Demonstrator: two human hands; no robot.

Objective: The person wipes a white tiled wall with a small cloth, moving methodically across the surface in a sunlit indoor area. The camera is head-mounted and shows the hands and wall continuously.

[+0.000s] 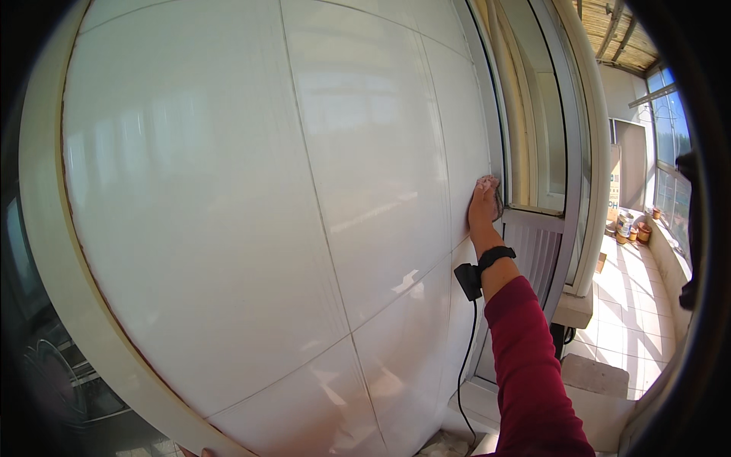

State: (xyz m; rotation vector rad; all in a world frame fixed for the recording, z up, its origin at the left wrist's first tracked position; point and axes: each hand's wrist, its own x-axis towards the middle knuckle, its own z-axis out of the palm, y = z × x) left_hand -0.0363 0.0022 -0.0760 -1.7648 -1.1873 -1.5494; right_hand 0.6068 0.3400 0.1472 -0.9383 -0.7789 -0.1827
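My right hand (pixel 484 207), in a dark red sleeve, presses a crumpled pinkish cloth (pixel 495 191) against the edge of the white tiled wall (pixel 377 171), where the tiles meet the metal door frame (pixel 497 114). Its fingers are closed over the cloth. A black strap with a small black device (pixel 468 281) sits round the wrist, and a black cable hangs from it. Of my left hand (pixel 207 452), only some fingertips show at the bottom edge, by the pale trim (pixel 143 388) along the wall; what it holds is hidden.
Right of the wall stands a glazed door (pixel 537 125) with a ribbed lower panel. Beyond it lies a sunlit tiled floor (pixel 622 303) with tins and pots (pixel 643 231), a cardboard box and windows. A stone-like block (pixel 595 374) is at lower right. Dark glass with a wire-like object is at lower left.
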